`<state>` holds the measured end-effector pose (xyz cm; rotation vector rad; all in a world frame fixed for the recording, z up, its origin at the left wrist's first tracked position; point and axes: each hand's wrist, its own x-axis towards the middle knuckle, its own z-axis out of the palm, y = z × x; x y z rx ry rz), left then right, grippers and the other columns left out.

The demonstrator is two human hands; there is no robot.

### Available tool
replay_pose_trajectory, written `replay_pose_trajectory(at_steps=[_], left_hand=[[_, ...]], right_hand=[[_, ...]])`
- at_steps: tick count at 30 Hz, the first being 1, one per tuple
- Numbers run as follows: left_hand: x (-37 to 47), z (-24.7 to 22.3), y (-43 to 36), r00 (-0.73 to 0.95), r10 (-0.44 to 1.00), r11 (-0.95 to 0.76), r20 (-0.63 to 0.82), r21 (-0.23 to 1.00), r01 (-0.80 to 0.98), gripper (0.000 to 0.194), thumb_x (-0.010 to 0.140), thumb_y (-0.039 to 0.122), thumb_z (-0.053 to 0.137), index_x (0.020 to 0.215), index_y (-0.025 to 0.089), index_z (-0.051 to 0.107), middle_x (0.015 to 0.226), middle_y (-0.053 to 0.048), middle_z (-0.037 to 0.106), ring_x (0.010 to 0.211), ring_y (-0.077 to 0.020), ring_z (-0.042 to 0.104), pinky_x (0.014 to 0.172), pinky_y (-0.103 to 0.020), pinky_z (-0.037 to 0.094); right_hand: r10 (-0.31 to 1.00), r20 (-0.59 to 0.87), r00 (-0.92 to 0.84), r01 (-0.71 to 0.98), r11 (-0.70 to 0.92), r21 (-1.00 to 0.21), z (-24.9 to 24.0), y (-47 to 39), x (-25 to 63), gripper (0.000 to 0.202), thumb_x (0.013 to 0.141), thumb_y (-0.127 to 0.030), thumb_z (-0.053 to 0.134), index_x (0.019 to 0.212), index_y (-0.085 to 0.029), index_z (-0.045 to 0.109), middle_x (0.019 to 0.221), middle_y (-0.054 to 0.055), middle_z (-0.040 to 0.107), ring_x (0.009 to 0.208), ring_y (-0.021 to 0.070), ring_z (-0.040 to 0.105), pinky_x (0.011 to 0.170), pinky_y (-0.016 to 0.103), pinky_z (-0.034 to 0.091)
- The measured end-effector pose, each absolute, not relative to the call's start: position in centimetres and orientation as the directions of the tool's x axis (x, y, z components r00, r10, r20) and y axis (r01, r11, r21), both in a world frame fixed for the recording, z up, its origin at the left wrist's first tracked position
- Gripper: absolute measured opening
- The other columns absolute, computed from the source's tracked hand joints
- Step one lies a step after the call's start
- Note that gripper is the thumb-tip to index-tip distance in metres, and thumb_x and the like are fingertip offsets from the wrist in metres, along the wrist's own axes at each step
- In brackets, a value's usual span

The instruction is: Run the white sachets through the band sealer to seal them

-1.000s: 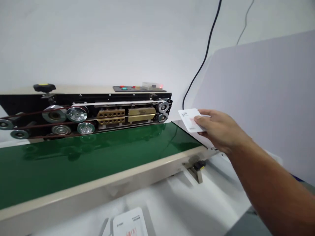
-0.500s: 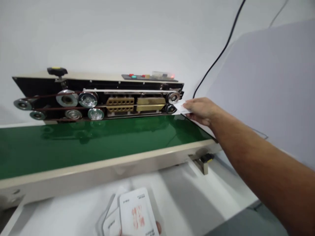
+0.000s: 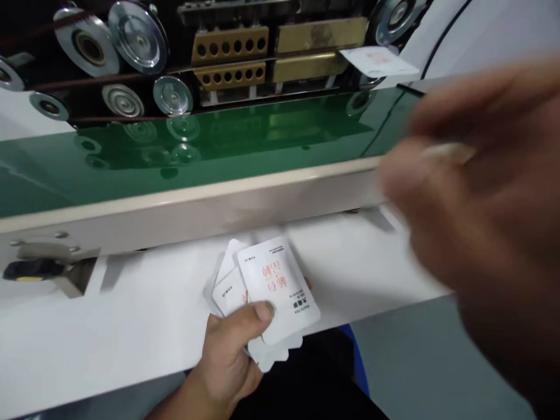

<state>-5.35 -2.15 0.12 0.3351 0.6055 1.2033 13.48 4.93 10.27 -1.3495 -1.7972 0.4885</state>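
Observation:
My left hand [image 3: 231,347] is closed around a fanned bunch of white tea sachets [image 3: 280,291] with red and black print, thumb on top, low over the white table. My right hand [image 3: 472,175] is raised close to the camera on the right, smeared by motion, so I cannot tell whether its fingers hold anything. Apart from it, one white sachet [image 3: 380,61] sticks out of the right end of the band sealing machine [image 3: 231,55], beside the brass blocks and above the green conveyor belt [image 3: 245,154].
The conveyor's pale front rail [image 3: 219,210] runs across the view. A black knob [image 3: 32,269] on a bracket juts out at the left. The white table [image 3: 144,315] lies below, and a black cable [image 3: 441,35] hangs behind the machine's right end.
My right hand has let go of the sachet at the machine's right end and come back toward me. The view has tilted down and closer, bringing my left hand and its sachets fully into sight.

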Motion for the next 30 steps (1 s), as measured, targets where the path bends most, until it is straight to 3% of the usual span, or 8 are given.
replay_pose_trajectory(at_steps=[2, 7, 11, 15, 18, 21, 25, 30], left_hand=[[-5.2, 0.1, -2.1, 0.237, 0.947, 0.318, -0.217, 0.538, -0.781, 0.058, 0.079, 0.021, 0.073, 0.136, 0.023, 0.061, 0.091, -0.005, 0.083, 0.104, -0.0320, 0.074, 0.093, -0.044, 0.058], [-4.9, 0.0, -1.9, 0.226, 0.951, 0.303, -0.210, 0.494, -0.815, 0.051, 0.086, 0.023, 0.068, 0.136, 0.024, 0.061, 0.093, -0.005, 0.082, 0.101, -0.0290, 0.075, 0.095, -0.042, 0.057], [-5.1, 0.2, -2.0, 0.224, 0.943, 0.320, -0.248, 0.477, -0.819, 0.054, 0.082, 0.019, 0.069, 0.135, 0.024, 0.061, 0.089, -0.004, 0.082, 0.100, -0.0298, 0.075, 0.091, -0.041, 0.059], [-5.4, 0.6, -2.1, 0.272, 0.897, 0.428, -0.348, 0.531, -0.731, 0.057, 0.079, 0.025, 0.073, 0.135, 0.019, 0.061, 0.084, -0.008, 0.081, 0.078, -0.0292, 0.078, 0.073, -0.039, 0.062], [-5.2, 0.7, -2.0, 0.209, 0.894, 0.410, -0.395, 0.538, -0.737, 0.059, 0.081, 0.023, 0.071, 0.139, 0.021, 0.057, 0.093, -0.008, 0.082, 0.084, -0.0271, 0.078, 0.082, -0.040, 0.062], [-5.0, 0.4, -1.9, 0.209, 0.936, 0.333, -0.282, 0.523, -0.785, 0.058, 0.084, 0.017, 0.065, 0.141, 0.022, 0.055, 0.090, -0.006, 0.081, 0.089, -0.0269, 0.077, 0.086, -0.041, 0.061], [-5.1, -0.1, -2.0, 0.184, 0.950, 0.292, -0.252, 0.512, -0.808, 0.058, 0.083, 0.014, 0.065, 0.139, 0.024, 0.058, 0.089, -0.005, 0.080, 0.088, -0.0277, 0.076, 0.085, -0.045, 0.062], [-5.4, -0.1, -2.2, 0.234, 0.917, 0.380, -0.324, 0.531, -0.757, 0.058, 0.081, 0.019, 0.071, 0.137, 0.024, 0.060, 0.101, -0.006, 0.081, 0.082, -0.0300, 0.078, 0.081, -0.044, 0.062]], right_hand=[[0.839, 0.497, -0.222, 0.686, 0.497, -0.531, 7.3, 2.1, 12.2, 0.044, 0.089, -0.047, 0.067, 0.124, -0.027, 0.050, 0.111, 0.012, 0.056, 0.102, 0.0302, 0.055, 0.084, 0.045, 0.051], [0.942, 0.212, -0.259, 0.599, 0.328, -0.730, 2.4, -0.3, 11.0, 0.068, 0.088, -0.051, 0.067, 0.140, -0.021, 0.036, 0.130, 0.017, 0.051, 0.104, 0.0302, 0.061, 0.083, 0.046, 0.057], [0.971, 0.058, -0.234, 0.608, 0.192, -0.771, 2.2, 0.2, 11.9, 0.083, 0.087, -0.056, 0.065, 0.151, -0.020, 0.028, 0.136, 0.020, 0.054, 0.115, 0.0370, 0.061, 0.088, 0.053, 0.055], [0.987, 0.055, -0.153, 0.614, 0.138, -0.777, 3.2, 0.9, 13.2, 0.078, 0.093, -0.051, 0.060, 0.156, -0.025, 0.023, 0.129, 0.017, 0.062, 0.113, 0.0363, 0.064, 0.091, 0.056, 0.054], [0.981, 0.065, -0.181, 0.528, 0.153, -0.835, 4.1, 1.1, 14.5, 0.073, 0.096, -0.044, 0.058, 0.157, -0.029, 0.022, 0.126, 0.014, 0.064, 0.103, 0.0303, 0.068, 0.087, 0.048, 0.059], [0.948, 0.021, -0.317, 0.475, 0.178, -0.862, 5.7, 1.4, 16.3, 0.063, 0.093, -0.038, 0.066, 0.151, -0.033, 0.041, 0.122, 0.010, 0.068, 0.096, 0.0260, 0.071, 0.073, 0.034, 0.063], [0.904, -0.035, -0.427, 0.475, 0.191, -0.859, 8.1, 2.4, 17.5, 0.034, 0.087, -0.035, 0.071, 0.121, -0.030, 0.072, 0.086, 0.004, 0.074, 0.058, 0.0166, 0.066, 0.043, 0.021, 0.054], [0.848, 0.004, -0.530, 0.441, 0.280, -0.853, 9.0, 3.7, 16.4, 0.022, 0.092, -0.032, 0.063, 0.107, -0.025, 0.078, 0.084, 0.003, 0.073, 0.063, 0.0147, 0.066, 0.045, 0.019, 0.050]])
